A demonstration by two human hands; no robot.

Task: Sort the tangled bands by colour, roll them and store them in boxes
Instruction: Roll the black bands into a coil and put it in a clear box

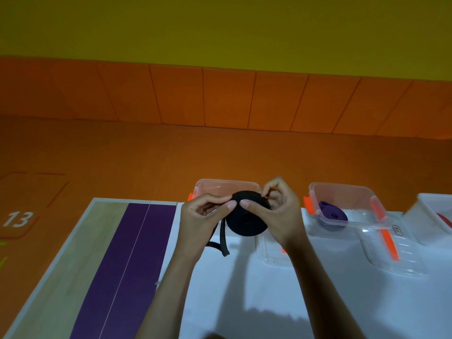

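I see a wooden table (73, 241) with a purple strip (127, 265) and a white sheet (269, 302). On the sheet stand a left box (220, 185), a middle box (342, 190) and a right box (425, 203) (cut off by the frame). A left lid (270, 255) and a right lid (391, 255) lie flat nearer me.

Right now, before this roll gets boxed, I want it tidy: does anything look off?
Yes: the roll, gripped by the left hand and right hand, has a loose tail hanging below it, unwound. Nothing else stands out.

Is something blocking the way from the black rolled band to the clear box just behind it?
Nothing visible does. The left hand and the right hand hold the black rolled fabric band just before the lidless clear plastic box with orange latches.
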